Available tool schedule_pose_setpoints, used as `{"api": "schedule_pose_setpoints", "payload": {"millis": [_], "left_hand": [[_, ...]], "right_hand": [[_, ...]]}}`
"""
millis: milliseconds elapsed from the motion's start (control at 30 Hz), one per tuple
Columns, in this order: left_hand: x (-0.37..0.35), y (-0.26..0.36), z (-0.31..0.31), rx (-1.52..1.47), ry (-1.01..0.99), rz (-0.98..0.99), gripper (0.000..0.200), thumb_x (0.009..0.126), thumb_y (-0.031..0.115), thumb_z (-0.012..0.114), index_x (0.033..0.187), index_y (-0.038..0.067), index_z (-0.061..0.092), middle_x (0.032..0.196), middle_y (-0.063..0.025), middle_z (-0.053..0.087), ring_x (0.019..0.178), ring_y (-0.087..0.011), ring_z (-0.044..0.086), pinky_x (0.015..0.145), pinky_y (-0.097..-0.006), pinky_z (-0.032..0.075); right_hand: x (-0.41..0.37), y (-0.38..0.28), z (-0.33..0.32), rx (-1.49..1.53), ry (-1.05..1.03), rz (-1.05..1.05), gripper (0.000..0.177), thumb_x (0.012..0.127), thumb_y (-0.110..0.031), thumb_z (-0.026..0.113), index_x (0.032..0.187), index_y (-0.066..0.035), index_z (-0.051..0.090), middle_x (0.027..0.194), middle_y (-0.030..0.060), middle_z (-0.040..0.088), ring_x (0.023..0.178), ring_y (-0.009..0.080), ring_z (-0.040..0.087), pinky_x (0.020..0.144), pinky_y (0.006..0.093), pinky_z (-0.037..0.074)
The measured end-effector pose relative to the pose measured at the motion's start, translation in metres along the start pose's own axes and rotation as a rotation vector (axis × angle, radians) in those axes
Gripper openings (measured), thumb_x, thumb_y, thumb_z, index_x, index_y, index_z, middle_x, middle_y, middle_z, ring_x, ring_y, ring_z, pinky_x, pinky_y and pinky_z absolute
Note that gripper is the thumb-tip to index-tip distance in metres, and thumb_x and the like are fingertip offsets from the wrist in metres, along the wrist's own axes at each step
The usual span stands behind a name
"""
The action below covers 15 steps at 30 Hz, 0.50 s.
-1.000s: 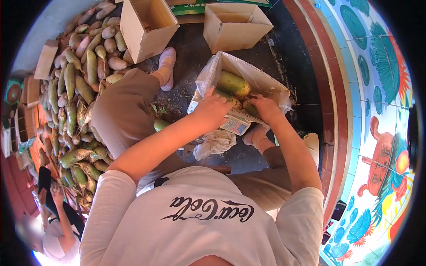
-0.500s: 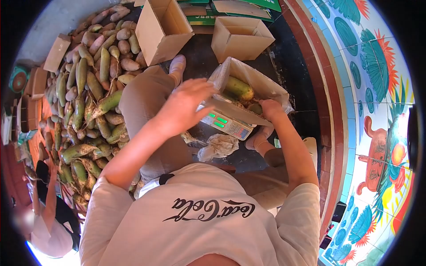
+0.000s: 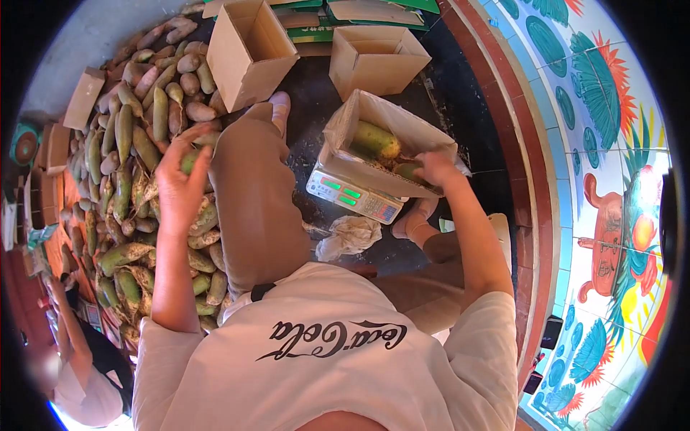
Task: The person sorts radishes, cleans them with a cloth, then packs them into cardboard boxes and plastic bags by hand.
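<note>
On the pile at left, my left hand (image 3: 181,176) has its fingers curled round a green radish (image 3: 189,161). Part of that radish is hidden by the fingers. My right hand (image 3: 437,171) reaches over the near right side of a cardboard box (image 3: 374,169), its fingers closed at the end of another green radish (image 3: 408,171) inside. A larger green radish (image 3: 376,141) lies along the box's far side. The box rests on a digital scale (image 3: 353,197) with lit green displays. A clear plastic liner shows along the box's rim.
A big heap of green and reddish radishes (image 3: 123,136) covers the left floor. Two open cardboard boxes (image 3: 251,61) stand ahead, before flattened green cartons (image 3: 374,10). A crumpled plastic bag (image 3: 348,237) lies by the scale. A painted tile wall runs along the right; another person (image 3: 86,373) is at lower left.
My left hand has moved from above the box's left side out to the pile and closed on a radish. My right hand has stayed at the box.
</note>
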State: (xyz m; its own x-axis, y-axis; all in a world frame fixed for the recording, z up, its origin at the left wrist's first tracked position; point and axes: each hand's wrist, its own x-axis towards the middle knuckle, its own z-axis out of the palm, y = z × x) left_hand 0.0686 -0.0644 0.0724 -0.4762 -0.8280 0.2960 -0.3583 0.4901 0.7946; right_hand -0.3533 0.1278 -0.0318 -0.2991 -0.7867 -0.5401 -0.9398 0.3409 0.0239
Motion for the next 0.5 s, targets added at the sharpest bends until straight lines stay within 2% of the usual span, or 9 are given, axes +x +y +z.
{"api": "schedule_pose_setpoints", "payload": {"millis": [100,200,300,500], "left_hand": [[-0.008,-0.033,-0.014,-0.035,0.082,-0.107,0.027,0.088,0.004,0.054,0.114,-0.002,0.055,0.110,-0.0104,0.060,0.106,-0.0180,0.054,0.094,-0.0304,0.040],[-0.018,-0.059,-0.027,0.095,0.127,-0.190,0.026,0.087,0.011,0.056,0.111,0.000,0.058,0.106,-0.0119,0.061,0.101,-0.0204,0.057,0.087,-0.0317,0.043],[-0.037,-0.093,-0.030,0.231,0.126,-0.317,0.025,0.087,0.014,0.056,0.109,0.002,0.059,0.101,-0.0133,0.063,0.096,-0.0233,0.059,0.084,-0.0334,0.044],[-0.065,-0.115,-0.015,0.389,0.006,-0.332,0.022,0.084,0.010,0.057,0.104,0.001,0.061,0.099,-0.0173,0.063,0.094,-0.0307,0.060,0.081,-0.0358,0.045]], "right_hand": [[-0.015,0.008,-0.017,0.131,0.101,-0.007,0.024,0.084,-0.017,0.052,0.103,-0.007,0.062,0.100,0.0160,0.062,0.097,0.0328,0.058,0.084,0.0398,0.045],[-0.035,0.007,-0.036,0.244,0.223,-0.008,0.023,0.085,-0.017,0.052,0.103,-0.006,0.061,0.100,0.0163,0.062,0.095,0.0331,0.058,0.083,0.0397,0.045],[-0.050,0.000,-0.042,0.142,0.256,0.012,0.020,0.084,-0.016,0.053,0.100,-0.006,0.062,0.100,0.0158,0.062,0.095,0.0327,0.058,0.082,0.0399,0.046],[-0.035,-0.002,-0.032,0.181,0.222,0.009,0.022,0.083,-0.015,0.056,0.102,-0.007,0.061,0.099,0.0169,0.062,0.097,0.0333,0.057,0.084,0.0411,0.045]]}}
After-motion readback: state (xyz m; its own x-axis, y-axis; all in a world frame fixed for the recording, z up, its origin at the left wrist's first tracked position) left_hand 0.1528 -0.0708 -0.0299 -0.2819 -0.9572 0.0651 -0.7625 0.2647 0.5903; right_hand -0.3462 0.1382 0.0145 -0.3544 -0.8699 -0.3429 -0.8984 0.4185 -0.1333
